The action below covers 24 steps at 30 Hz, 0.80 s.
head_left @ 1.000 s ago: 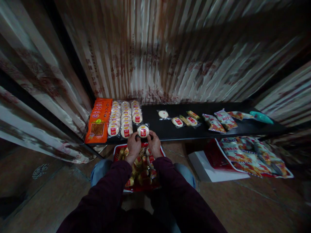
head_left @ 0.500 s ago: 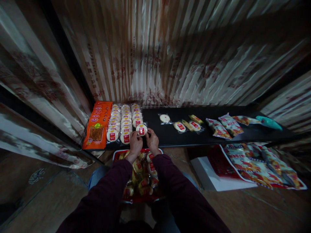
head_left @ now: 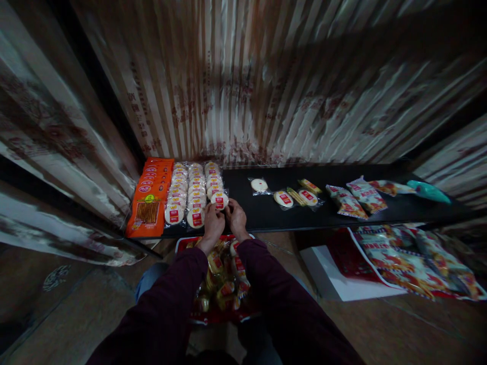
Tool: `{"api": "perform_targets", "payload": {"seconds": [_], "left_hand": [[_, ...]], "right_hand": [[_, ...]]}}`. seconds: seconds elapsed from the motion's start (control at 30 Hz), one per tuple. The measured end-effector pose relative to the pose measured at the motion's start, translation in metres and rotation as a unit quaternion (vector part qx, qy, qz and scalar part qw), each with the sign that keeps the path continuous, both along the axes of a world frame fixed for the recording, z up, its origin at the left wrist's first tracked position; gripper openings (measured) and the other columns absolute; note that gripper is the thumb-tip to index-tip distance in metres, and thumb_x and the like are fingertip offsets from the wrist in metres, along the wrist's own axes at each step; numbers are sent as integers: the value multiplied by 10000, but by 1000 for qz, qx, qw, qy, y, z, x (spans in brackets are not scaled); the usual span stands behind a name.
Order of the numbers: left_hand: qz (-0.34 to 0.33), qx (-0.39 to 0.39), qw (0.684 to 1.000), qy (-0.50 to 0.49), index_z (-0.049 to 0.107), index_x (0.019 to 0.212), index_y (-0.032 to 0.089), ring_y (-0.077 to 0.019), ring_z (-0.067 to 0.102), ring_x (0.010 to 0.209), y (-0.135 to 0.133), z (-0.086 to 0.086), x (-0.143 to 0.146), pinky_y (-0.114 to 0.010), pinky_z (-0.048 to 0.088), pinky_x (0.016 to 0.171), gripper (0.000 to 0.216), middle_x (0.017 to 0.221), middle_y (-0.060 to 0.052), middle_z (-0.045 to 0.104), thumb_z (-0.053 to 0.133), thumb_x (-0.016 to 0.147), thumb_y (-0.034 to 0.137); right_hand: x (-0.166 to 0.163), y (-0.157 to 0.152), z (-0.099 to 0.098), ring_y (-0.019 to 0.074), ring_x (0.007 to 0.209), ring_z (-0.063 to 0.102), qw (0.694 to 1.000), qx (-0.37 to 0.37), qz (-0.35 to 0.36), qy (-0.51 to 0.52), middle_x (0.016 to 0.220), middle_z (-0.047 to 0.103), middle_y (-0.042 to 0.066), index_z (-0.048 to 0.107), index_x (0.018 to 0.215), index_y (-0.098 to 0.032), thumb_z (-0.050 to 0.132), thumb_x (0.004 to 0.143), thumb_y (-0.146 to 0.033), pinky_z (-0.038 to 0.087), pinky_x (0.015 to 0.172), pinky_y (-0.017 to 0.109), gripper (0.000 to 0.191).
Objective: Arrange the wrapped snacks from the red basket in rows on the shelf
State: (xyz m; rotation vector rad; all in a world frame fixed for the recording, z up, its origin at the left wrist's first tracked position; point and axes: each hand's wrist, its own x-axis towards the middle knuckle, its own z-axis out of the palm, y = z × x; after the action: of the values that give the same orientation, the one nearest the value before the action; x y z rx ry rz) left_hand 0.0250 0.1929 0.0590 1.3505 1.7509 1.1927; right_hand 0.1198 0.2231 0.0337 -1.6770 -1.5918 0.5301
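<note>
My left hand and my right hand both pinch a round white cake in a clear wrapper with a red label. It rests at the near end of the right-hand row of wrapped cakes on the black shelf. Three such rows lie side by side next to a stack of orange snack packs. Both sleeves are dark maroon.
Loose wrapped cakes and snack bags lie further right on the shelf, with a teal object at its end. A red tray of wrapped snacks sits on my lap. A white box and printed bags lie on the floor.
Both hands pushed the wrapped cake away from the shelf's front edge, up against the end of the right-hand row. The view shifted slightly.
</note>
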Motion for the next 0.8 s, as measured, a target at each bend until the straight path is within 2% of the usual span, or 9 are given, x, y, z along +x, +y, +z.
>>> {"api": "perform_targets", "payload": {"seconds": [0.1,0.3,0.57,0.8], "left_hand": [[4,-7,1000,0,600,1142,144,-202,637,975,1,-3,1,-381,490,947,444,1323,-152,508,482,726,39],[3,13,1000,11,601,1183,180,-248,515,1228,-1,-8,4,-416,395,1075,505,1367,-119,502,509,704,47],[-21,28,999,33,570,1232,155,-233,425,1322,-9,-7,4,-392,335,1132,524,1405,-120,474,483,725,59],[-11,24,999,37,601,1183,157,-238,427,1319,-10,-9,6,-393,317,1143,503,1366,-114,515,495,704,48]], "right_hand": [[-2,1,2,194,929,616,1000,-8,-3,-23,1027,708,54,610,1150,-209,500,837,-208,455,833,301,332],[-3,5,-1,189,915,579,999,-7,-1,-40,1026,693,42,620,1134,-236,507,839,-234,443,823,293,316],[-3,10,-8,222,978,550,998,16,-4,-56,1081,652,94,607,1171,-193,499,841,-272,431,891,342,355],[-3,11,-9,207,946,568,998,15,20,-58,1052,672,67,619,1160,-218,505,849,-279,443,869,324,337]]}}
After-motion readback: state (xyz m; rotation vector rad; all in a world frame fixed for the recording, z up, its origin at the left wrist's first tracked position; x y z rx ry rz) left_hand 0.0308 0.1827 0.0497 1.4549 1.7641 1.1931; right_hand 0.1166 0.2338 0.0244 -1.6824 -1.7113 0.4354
